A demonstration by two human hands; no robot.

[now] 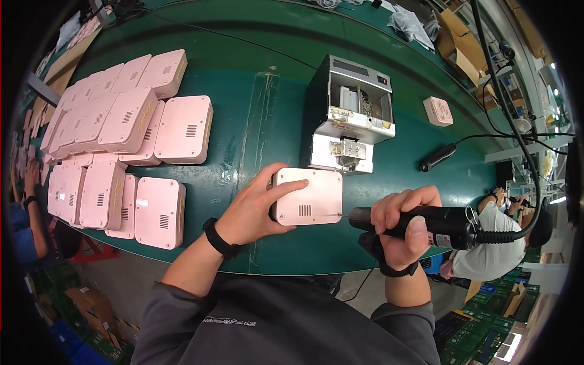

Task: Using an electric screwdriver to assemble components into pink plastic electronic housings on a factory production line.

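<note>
My left hand (255, 204) grips a pale pink plastic case (313, 193) by its left side, thumb at the near edge and fingers over the far edge and top. The case has a small vent grille and a screw hole at each corner. My right hand (403, 225) is wrapped round a black electric screwdriver (441, 226), held nearly level, its cable leaving at the right. The thin bit reaches the near right corner of the case, at a screw hole. Just beyond the case stands a screw feeder (353, 103) with screws in its tray.
Stacks of similar pink cases (121, 118) fill the left of the green table (243, 146). At right lie a smaller pink part (438, 111) and a second black screwdriver (437, 158) on a cable. Other people sit at both sides. A cardboard box (459, 45) stands far right.
</note>
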